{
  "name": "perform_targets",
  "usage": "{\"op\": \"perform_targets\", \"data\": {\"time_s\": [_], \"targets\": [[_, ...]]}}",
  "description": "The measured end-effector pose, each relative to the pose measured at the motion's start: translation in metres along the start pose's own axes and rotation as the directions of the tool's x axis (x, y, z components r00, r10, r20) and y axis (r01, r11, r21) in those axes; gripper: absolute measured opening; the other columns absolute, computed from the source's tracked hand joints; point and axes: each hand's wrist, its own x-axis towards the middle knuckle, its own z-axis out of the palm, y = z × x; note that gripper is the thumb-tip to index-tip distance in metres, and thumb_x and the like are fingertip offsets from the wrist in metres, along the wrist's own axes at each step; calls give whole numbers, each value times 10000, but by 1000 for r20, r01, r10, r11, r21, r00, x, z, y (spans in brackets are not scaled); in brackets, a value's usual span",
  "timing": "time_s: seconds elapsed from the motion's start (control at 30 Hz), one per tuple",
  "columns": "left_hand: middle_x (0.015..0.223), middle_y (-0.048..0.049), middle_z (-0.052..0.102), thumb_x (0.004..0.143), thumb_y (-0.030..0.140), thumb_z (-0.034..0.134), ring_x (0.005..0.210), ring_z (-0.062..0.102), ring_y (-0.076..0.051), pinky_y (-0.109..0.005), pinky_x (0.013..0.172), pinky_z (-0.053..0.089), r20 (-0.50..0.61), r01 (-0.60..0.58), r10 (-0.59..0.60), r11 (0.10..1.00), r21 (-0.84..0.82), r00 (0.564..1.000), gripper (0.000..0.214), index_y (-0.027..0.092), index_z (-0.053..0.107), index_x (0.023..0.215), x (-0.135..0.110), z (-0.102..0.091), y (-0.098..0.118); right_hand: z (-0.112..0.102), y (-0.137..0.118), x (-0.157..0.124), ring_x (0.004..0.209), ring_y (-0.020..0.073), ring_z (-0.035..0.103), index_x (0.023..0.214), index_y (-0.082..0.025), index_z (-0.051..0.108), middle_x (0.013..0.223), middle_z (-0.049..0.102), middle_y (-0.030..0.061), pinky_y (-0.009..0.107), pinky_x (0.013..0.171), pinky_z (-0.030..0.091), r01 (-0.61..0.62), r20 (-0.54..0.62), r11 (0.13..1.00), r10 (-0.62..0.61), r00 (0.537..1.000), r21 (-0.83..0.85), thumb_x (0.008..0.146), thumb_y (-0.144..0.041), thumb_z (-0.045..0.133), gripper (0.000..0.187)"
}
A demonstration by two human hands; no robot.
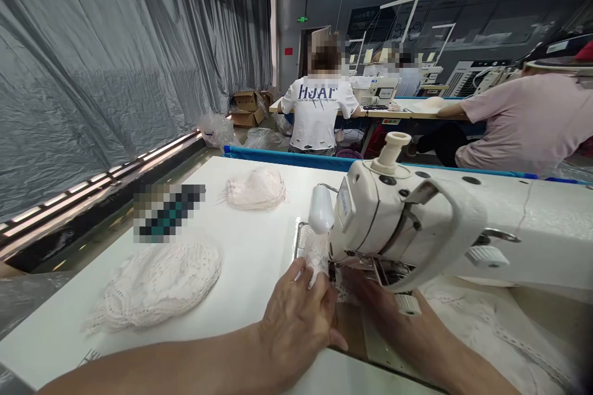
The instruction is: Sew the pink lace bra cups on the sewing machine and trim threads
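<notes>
A white sewing machine (pixel 370 203) stands at the right, its head over a strip of white lace (pixel 317 253). My left hand (pixel 301 315) is left of the needle area, fingers bent and closed on the lace. Close by, my right hand (pixel 384 311) reaches in beneath the machine head from the right. Its fingertips are dim and partly covered by the machine, so their grip does not show. White openwork cloth (pixel 491 327) lies bunched under the machine arm, beside my right forearm.
On the white table (pixel 250 265) lie a bundle of white lace trim (pixel 162 284) and a pale pink cloth pile (pixel 257 189). A blurred dark item (pixel 171 213) is near the left edge. Beyond the blue-edged border, people (pixel 319 111) sit at other machines. Grey curtain hangs left.
</notes>
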Motion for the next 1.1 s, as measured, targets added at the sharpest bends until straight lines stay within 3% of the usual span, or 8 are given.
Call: {"op": "perform_targets", "data": {"time_s": [0.1, 0.23, 0.33, 0.57, 0.73, 0.87, 1.0, 1.1], "targets": [[981, -93, 629, 769, 664, 475, 987, 567, -235, -392, 946, 380, -76, 13, -12, 1000, 11, 997, 603, 104, 624, 938, -4, 0, 3, -20, -16, 1, 772, 187, 665, 1078, -141, 609, 941, 714, 86, 324, 702, 492, 94, 84, 996, -94, 992, 11, 945, -154, 303, 334], [962, -87, 627, 776, 645, 479, 990, 562, -231, -379, 961, 368, -100, -46, 47, 999, 8, 994, 604, 84, 626, 944, -7, -3, 3, -33, -26, -6, 787, 156, 680, 1027, -145, 620, 988, 723, 53, 297, 721, 477, 150, 91, 989, -151, 984, 15, 980, -242, 304, 334], [916, -58, 620, 812, 577, 505, 921, 569, -198, -349, 931, 374, -83, -88, 87, 996, -9, 993, 518, 83, 629, 911, -9, -4, 2, -32, -25, -10, 828, 152, 680, 993, -174, 640, 972, 730, 25, 289, 747, 459, 136, 63, 991, -136, 989, 7, 979, -260, 333, 319], [914, -57, 610, 887, 379, 526, 892, 565, -192, -371, 933, 368, -24, -98, 99, 995, 13, 995, 307, 88, 626, 890, -11, -3, 4, -29, -21, -11, 794, 180, 685, 1030, -172, 655, 974, 729, 64, 300, 770, 470, 146, 81, 989, -145, 986, -6, 953, -316, 404, 299], [945, -79, 613, 868, 358, 563, 957, 567, -215, -371, 944, 396, -18, -85, 85, 996, 39, 996, 304, 67, 627, 930, -12, 0, 3, -26, -19, -16, 804, 195, 685, 1093, -194, 635, 992, 724, 64, 322, 773, 476, 123, 102, 992, -119, 988, -40, 942, -354, 413, 312], [1004, -95, 610, 889, 356, 529, 1022, 561, -215, -372, 991, 382, -7, -42, 42, 997, 61, 999, 315, 69, 611, 990, -11, 5, 2, -20, -16, -17, 810, 204, 681, 1114, -123, 604, 998, 719, 99, 377, 829, 424, 165, 105, 976, -151, 983, -145, 970, -324, 338, 363], [1041, -94, 610, 877, 456, 512, 1085, 531, -227, -388, 1010, 357, -15, -33, 34, 998, 48, 999, 420, 76, 582, 1043, -6, 4, -8, -16, -13, -17, 834, 210, 673, 1152, -80, 562, 1008, 711, 123, 424, 877, 352, 163, 117, 968, -142, 983, -191, 984, -292, 283, 389], [1000, -66, 614, 916, 277, 483, 1048, 538, -194, -380, 1014, 322, 35, -86, 85, 996, 13, 996, 242, 95, 558, 1057, 6, 0, -24, -16, -11, -17, 849, 221, 663, 1151, -104, 561, 1032, 700, 125, 441, 882, 328, 152, 115, 969, -131, 985, -196, 980, -290, 297, 365]]}}
